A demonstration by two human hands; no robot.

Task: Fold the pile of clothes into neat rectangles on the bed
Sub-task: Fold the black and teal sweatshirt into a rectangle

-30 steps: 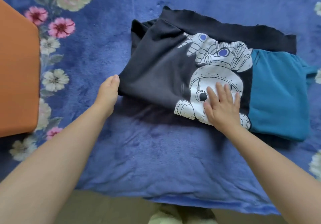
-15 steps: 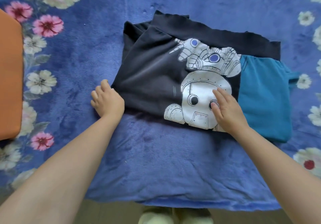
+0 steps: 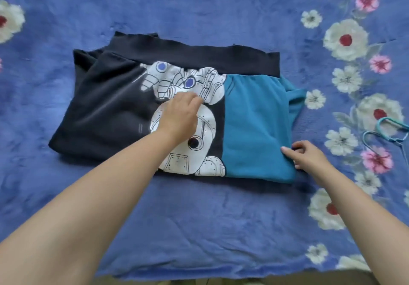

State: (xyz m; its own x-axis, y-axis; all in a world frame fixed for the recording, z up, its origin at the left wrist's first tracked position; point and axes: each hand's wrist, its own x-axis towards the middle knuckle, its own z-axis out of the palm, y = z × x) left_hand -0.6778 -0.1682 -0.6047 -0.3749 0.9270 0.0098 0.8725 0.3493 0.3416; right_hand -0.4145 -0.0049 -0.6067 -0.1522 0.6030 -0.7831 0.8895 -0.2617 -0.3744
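Head view: my left hand (image 3: 180,113) flattens the limp black robot-print T-shirt (image 3: 124,107); my right hand (image 3: 308,155) pinches its teal fold (image 3: 254,125), the sensible hold.

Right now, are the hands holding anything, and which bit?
The right hand pinches the folded shirt at the near right edge of its teal part. The left hand holds nothing; it rests on the white robot print.

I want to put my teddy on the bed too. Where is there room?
The blue floral blanket is bare in front, between the two arms and the partly folded black and teal robot-print shirt; also behind the shirt. The right side is crowded: right hand at the shirt's edge, teal clothes hanger beyond.
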